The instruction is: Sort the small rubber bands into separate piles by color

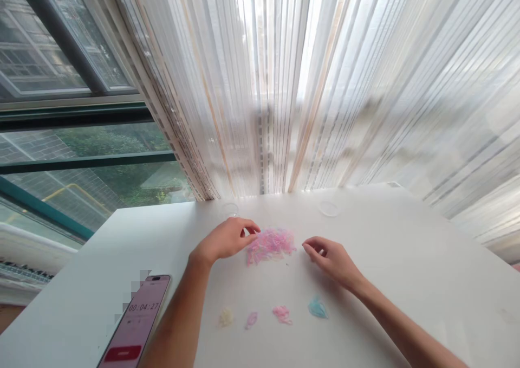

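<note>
A loose heap of small pink and lilac elastic bands lies on the white table. My left hand reaches over its left edge, thumb and forefinger a little apart at the bands. On the other side, my right hand is just off the heap, its fingers curled and the fingertips together; anything between them is too small to make out. Nearer to me is a row of small sorted bunches: pale yellow bands, lilac bands, pink bands and light blue bands.
A phone showing a running timer lies left of my left forearm. Two clear round dishes or lids, one on the left and one on the right, sit toward the back edge. Behind the table hang striped sheer curtains beside a window.
</note>
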{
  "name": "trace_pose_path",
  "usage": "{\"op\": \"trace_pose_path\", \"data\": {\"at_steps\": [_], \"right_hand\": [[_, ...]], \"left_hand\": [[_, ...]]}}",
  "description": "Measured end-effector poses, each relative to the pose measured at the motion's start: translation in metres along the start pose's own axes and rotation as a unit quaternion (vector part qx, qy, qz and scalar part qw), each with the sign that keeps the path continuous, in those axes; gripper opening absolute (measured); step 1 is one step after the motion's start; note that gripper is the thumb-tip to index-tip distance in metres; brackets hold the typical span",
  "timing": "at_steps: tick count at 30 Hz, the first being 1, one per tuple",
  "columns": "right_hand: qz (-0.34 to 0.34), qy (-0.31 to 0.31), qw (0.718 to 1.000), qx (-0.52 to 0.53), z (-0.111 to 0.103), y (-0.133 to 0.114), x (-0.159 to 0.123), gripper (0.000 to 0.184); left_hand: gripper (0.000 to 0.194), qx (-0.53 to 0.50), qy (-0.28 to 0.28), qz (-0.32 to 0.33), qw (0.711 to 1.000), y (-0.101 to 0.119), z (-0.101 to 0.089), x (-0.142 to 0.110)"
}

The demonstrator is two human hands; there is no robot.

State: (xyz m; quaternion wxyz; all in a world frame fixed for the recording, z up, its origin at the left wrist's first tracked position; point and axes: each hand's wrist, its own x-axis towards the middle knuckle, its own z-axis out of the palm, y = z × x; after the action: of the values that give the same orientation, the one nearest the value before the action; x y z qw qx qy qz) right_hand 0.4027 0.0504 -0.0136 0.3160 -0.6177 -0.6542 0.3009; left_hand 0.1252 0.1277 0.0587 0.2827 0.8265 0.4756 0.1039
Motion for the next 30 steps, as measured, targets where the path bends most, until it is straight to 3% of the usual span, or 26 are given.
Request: {"op": "trace_pose_path", "data": {"at_steps": [7, 14, 22, 30], "right_hand": [[-0.069, -0.117, 0.988, -0.08, -0.005, -0.039, 0.053, 0.023], [-0.1, -0.11, 0.982, -0.118, 0.001, -0.044, 0.095, 0.023], [-0.096, -0.168, 0.952, -0.235, -0.005, -0.039, 0.086, 0.028], [-0.107, -0.188, 0.941, -0.26, 0.006, -0.052, 0.082, 0.029]], "left_hand": [[0.025, 0.066, 0.018, -0.015, 0.998, -0.01, 0.008, 0.007], [0.026, 0.112, 0.086, -0.013, 0.99, -0.007, 0.031, 0.024], [0.024, 0.145, 0.063, -0.031, 0.987, -0.014, 0.043, 0.029], [0.022, 0.144, 0.071, -0.038, 0.986, -0.014, 0.039, 0.029]]}}
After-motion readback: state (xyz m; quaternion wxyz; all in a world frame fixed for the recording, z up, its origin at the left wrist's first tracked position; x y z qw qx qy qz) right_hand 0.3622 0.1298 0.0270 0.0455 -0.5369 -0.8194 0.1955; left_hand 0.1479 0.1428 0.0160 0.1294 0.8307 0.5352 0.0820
